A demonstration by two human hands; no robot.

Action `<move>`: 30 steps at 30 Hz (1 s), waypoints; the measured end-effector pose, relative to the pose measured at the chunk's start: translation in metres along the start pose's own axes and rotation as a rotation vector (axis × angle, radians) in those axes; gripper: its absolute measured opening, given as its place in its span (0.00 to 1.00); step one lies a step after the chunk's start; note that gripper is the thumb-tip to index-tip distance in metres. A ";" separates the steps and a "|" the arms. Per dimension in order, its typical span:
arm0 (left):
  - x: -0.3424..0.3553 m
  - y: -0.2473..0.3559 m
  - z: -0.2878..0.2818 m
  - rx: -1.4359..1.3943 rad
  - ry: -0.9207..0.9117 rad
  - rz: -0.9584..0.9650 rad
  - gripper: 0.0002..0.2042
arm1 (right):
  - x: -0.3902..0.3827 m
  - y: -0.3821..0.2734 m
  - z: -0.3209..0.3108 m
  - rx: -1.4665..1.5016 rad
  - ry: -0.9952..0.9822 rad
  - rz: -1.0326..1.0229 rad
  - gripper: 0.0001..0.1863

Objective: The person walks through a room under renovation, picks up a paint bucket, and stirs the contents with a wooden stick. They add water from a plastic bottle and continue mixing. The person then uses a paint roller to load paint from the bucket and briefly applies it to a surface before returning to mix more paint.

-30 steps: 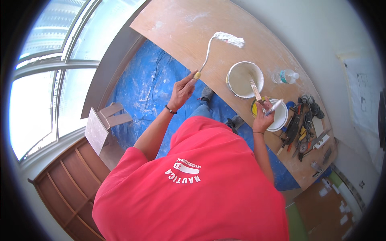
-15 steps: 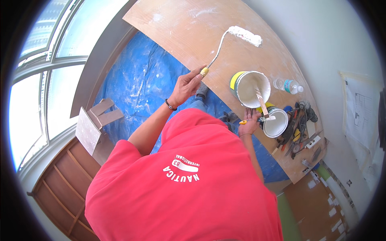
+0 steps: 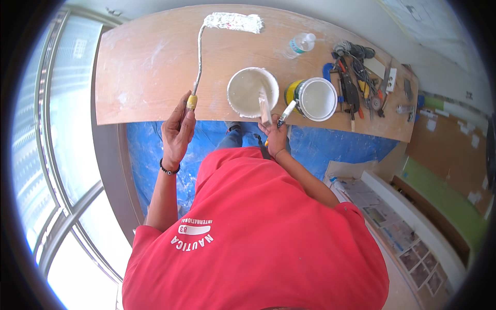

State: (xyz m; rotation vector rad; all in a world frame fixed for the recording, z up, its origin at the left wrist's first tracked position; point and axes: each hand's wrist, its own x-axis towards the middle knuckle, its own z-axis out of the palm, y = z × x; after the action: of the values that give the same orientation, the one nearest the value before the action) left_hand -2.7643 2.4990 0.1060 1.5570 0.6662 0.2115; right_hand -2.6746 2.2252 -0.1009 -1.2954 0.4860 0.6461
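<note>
My left hand is wrapped round the yellow grip of a paint roller. Its bent wire frame reaches over the wooden board, and the sleeve is thick with white paint. At the board's near edge, my right hand is closed on a paintbrush, whose white-coated bristles point up toward the smaller can. Beside that hand stands a large white bucket holding pale paint. A flat wooden stick leans out over its rim. Close on the right is a smaller yellow-and-black can, white inside.
The wide wooden board carries a plastic water bottle and, at the right, a pile of hand tools with cables. Blue sheeting covers the floor below. Windows line the left; framed sheets lie at lower right.
My view has turned, so the board now runs across the top. The roller is held more upright in my left hand. My right hand, with the brush, is now less spread, beside the large bucket.
</note>
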 end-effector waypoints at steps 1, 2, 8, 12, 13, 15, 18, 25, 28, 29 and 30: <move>0.004 0.012 0.009 0.090 -0.033 0.045 0.24 | -0.006 -0.005 -0.005 -0.047 -0.062 -0.082 0.18; 0.007 0.024 0.020 0.179 -0.059 0.093 0.24 | -0.014 -0.016 -0.018 -0.115 -0.110 -0.095 0.17; -0.012 0.092 0.104 0.535 -0.184 0.127 0.26 | -0.047 -0.084 -0.105 -0.267 0.113 -0.262 0.17; -0.025 0.093 0.183 0.743 -0.326 0.199 0.23 | -0.009 -0.118 -0.174 -0.211 0.358 -0.416 0.17; -0.026 0.089 0.201 0.801 -0.345 0.193 0.20 | 0.006 -0.122 -0.185 -0.235 0.376 -0.441 0.17; -0.021 0.073 0.237 0.911 -0.379 0.184 0.14 | 0.035 -0.129 -0.198 -0.299 0.386 -0.464 0.18; -0.003 0.040 0.283 1.119 -0.450 0.136 0.08 | 0.066 -0.136 -0.204 -0.358 0.317 -0.440 0.20; 0.066 -0.033 0.357 1.283 -0.395 0.189 0.08 | 0.093 -0.147 -0.207 -0.344 0.137 -0.371 0.15; 0.079 -0.037 0.375 1.431 -0.423 0.262 0.08 | 0.099 -0.149 -0.209 -0.356 0.124 -0.340 0.15; 0.080 -0.033 0.376 1.442 -0.436 0.266 0.08 | 0.099 -0.148 -0.209 -0.356 0.129 -0.336 0.15; 0.081 -0.029 0.376 1.451 -0.450 0.269 0.08 | 0.100 -0.148 -0.209 -0.355 0.138 -0.322 0.15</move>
State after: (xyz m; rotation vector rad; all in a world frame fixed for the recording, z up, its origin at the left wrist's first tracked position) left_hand -2.5128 2.2215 0.0132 2.9460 0.1658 -0.5592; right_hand -2.4947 2.0170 -0.1055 -1.7195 0.2694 0.3829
